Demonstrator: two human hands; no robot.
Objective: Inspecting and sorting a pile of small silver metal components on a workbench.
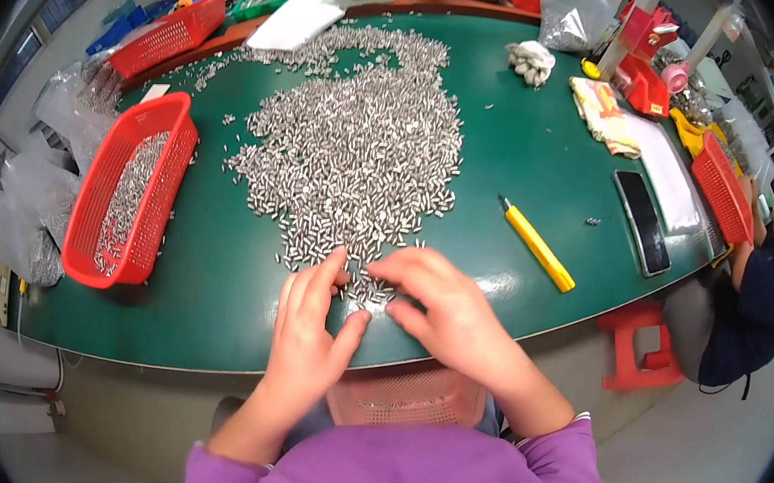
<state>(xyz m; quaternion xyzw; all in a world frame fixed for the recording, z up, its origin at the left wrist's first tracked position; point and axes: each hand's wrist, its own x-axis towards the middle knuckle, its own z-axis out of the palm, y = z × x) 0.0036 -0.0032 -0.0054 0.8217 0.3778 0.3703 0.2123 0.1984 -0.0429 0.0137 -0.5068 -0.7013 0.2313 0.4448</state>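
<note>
Far left of the green worktable (548, 145): crumpled clear plastic bags (28, 204) hang off the edge, some appearing to hold small metal parts. Just right of them sits a long red mesh basket (88, 210), partly filled with small silvery cylindrical pins along its length; a second red basket (168, 35) lies farther back, near the far-left rim. Centre: a large loose heap of the same metal pins (359, 144) spreads from the far edge toward the near edge, thinning to a narrow tongue at the near end, within easy reach of both hands. Left hand (307, 327) rests flat at the near edge, fingers extended and slightly spread, fingertips touching the nearest pins; it grips nothing that shows. Right hand (441, 309) lies just beside it, palm down, fingers curved over the same near tongue of pins, thumb tucked toward the left hand; whether it pinches any pins, cannot tell. Below the table edge, between the forearms, a pinkish mesh basket (408, 399) sits on the lap, placed directly under the hands. Right of centre: a yellow utility knife (537, 246), then a dark phone (642, 221), apart from the pins. Far right: another red basket (723, 187) and a seated person (758, 299).
</note>
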